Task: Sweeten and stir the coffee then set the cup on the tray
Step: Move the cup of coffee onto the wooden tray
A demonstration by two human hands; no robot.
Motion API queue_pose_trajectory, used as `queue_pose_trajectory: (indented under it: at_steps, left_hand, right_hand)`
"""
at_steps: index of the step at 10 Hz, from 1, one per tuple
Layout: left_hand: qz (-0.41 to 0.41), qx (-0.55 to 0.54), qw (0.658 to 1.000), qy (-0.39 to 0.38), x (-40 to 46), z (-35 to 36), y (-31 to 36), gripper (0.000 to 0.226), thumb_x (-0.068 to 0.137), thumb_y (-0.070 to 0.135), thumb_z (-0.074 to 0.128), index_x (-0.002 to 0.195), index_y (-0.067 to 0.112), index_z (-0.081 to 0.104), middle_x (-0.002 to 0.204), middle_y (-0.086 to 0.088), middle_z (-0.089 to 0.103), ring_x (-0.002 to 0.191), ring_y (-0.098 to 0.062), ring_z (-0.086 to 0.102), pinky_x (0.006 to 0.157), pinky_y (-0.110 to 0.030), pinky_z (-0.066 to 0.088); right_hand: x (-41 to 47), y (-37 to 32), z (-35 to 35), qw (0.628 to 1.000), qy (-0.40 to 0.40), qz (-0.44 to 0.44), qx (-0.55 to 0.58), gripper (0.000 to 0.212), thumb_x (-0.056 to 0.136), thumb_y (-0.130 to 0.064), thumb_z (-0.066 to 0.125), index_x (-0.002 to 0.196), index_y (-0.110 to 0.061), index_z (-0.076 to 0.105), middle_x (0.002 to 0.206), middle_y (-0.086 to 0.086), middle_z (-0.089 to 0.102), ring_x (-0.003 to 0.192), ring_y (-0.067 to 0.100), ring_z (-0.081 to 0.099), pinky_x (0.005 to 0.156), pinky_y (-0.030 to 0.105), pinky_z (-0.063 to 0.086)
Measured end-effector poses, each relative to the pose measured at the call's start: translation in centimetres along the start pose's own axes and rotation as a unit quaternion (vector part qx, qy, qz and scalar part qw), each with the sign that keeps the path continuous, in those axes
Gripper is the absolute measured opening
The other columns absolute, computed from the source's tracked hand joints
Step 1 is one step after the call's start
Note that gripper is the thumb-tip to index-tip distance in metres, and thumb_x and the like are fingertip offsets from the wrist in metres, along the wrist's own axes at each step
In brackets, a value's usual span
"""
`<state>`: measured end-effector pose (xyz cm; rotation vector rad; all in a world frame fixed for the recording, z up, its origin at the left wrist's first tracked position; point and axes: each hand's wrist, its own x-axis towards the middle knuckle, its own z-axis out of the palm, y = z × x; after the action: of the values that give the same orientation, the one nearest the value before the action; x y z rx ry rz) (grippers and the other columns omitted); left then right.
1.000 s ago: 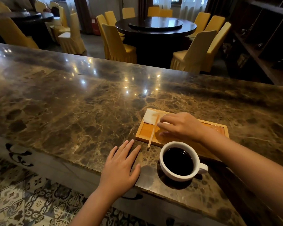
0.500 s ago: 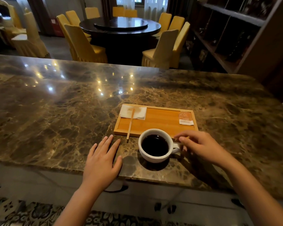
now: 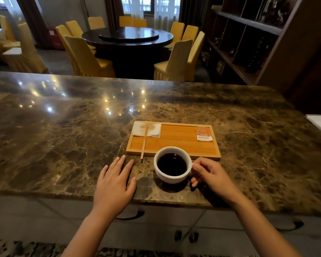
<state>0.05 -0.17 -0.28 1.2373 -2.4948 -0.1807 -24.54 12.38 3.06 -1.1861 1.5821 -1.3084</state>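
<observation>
Beside the cup (image 3: 171, 165), the right hand (image 3: 210, 177) has now pinched its handle; left hand (image 3: 113, 184) stays spread.

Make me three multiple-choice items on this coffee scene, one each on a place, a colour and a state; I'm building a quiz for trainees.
1. Where does the cup stand?
A. on the tray
B. on the counter, in front of the tray
C. on the napkin

2. What colour is the sachet?
A. orange and white
B. blue
C. black

3. What is the right hand doing?
A. lying flat
B. holding the stirrer
C. closed at the cup's handle

Key: 1 B, marble counter shows under the cup; 2 A, seen on the tray; 3 C, its fingers curl at the handle, while the stirrer lies untouched.
</observation>
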Motion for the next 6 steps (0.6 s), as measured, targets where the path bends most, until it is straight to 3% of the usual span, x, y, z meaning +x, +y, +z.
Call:
queue_pose_trajectory:
  at_steps: [3,6]
  left_hand:
    - [-0.001,-0.006,1.000,0.002,0.0,-0.2,0.1,0.062,0.083,0.050,0.020,0.136,0.023,0.038,0.147,-0.006,0.034,0.137,-0.019,0.024,0.111,-0.044,0.019]
    - [-0.004,-0.013,1.000,0.002,-0.1,-0.1,0.0,0.062,0.083,0.050,0.020,0.136,0.024,0.038,0.147,-0.006,0.034,0.137,-0.018,0.023,0.111,-0.043,0.018]
  right_hand:
    - [0.6,-1.8,-1.0,0.999,0.033,-0.019,0.020,0.021,0.093,-0.014,0.046,0.080,-0.008,0.062,0.065,-0.002,0.065,0.055,0.012,0.063,0.052,0.019,0.053]
    - [4.4,-4.8,-3.8,0.997,0.065,-0.018,0.034,0.021,0.097,-0.009,0.040,0.089,0.002,0.056,0.073,0.011,0.057,0.051,0.005,0.059,0.050,0.016,0.052]
